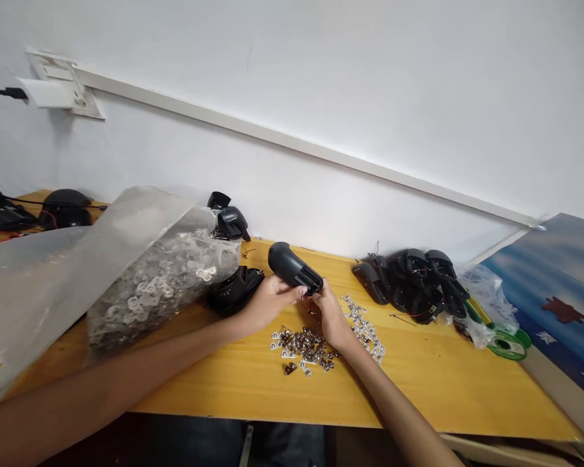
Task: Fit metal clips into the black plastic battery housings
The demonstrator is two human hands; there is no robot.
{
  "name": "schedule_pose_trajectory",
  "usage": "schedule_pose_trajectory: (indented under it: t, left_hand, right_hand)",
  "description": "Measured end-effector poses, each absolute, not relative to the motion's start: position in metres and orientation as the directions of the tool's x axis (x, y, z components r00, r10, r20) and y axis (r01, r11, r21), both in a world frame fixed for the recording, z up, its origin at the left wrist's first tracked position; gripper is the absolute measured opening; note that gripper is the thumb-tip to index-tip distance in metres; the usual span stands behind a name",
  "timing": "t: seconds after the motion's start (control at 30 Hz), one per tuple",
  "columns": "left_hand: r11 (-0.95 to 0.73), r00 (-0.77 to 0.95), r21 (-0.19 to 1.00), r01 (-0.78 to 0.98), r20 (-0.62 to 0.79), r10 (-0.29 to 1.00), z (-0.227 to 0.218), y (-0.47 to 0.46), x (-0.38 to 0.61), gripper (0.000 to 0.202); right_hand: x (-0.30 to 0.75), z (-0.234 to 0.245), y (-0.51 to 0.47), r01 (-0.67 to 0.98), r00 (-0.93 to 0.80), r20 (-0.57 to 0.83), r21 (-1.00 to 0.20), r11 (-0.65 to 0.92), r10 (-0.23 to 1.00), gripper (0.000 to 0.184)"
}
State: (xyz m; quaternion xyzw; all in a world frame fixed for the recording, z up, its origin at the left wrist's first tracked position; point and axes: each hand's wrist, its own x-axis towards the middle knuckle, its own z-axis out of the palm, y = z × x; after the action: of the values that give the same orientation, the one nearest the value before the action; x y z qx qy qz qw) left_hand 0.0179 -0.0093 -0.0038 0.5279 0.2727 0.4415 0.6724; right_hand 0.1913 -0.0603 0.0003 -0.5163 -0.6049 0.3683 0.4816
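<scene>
A black, rounded plastic housing (292, 264) is held up over the table between my two hands. My left hand (271, 299) grips its lower left side, with thumb and fingers closed on it. On the lower right end, my right hand (331, 318) has its fingers closed against the same housing. What the fingertips do at that end is too small to make out. Just below my hands lies a pile of small shiny metal pieces (307, 345). More small silver pieces (365, 327) are scattered beside my right wrist. Another black housing (234, 290) sits behind my left hand.
A clear plastic bag (160, 285) full of small metal pieces stands at left. Several black housings with thin wires (413, 282) cluster at right, near a green spool (509, 344) and crumpled plastic (491, 295). A white wall (311, 201) bounds the wooden table (442, 389).
</scene>
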Motion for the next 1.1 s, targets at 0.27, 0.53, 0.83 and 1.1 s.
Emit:
schedule_pose_trajectory:
  t: [0.27,0.53,0.83,1.1]
  left_hand:
    - [0.008,0.446,0.949,-0.315,0.141,0.884,-0.006,-0.010,0.019,0.043]
    - [-0.019,0.443,0.954,-0.300,0.157,0.883,-0.007,-0.012,0.020,0.040]
    - [-0.041,0.438,0.960,-0.276,0.163,0.884,-0.011,-0.012,0.020,0.033]
    - [-0.063,0.440,0.959,-0.277,0.185,0.879,-0.013,-0.011,0.019,0.030]
  right_hand:
    - [0.194,-0.007,-0.058,0.272,0.006,0.201,-0.943,0.192,0.979,0.023]
    - [0.195,-0.009,-0.059,0.243,-0.050,0.193,-0.949,0.199,0.980,0.025]
    - [0.196,-0.011,-0.060,0.267,-0.036,0.210,-0.940,0.212,0.977,0.030]
    - [0.196,-0.013,-0.060,0.292,-0.053,0.239,-0.925,0.245,0.969,0.031]
